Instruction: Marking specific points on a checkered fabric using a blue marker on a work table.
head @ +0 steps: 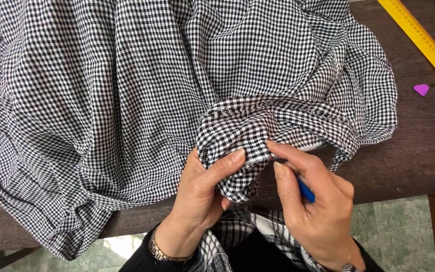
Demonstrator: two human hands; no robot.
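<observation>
Black-and-white checked fabric (127,100) sprawls rumpled across the dark table. Its stitched edge bunches up near the front edge. A blue tool (305,192) pokes out just right of it.

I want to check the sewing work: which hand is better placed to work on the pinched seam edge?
Probably the right hand: it holds a blue tool beside the black-and-white checked fabric edge, while the left hand pinches it.

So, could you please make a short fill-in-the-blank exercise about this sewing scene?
1. The left hand pinches a fold of the black-and-white ____ cloth.
2. The right hand holds a small ____ tool in its fingers.
3. A ____ ruler lies at the far right of the table.
4. A small ____ piece lies near the ruler.

Missing words: checked; blue; yellow; purple
</observation>
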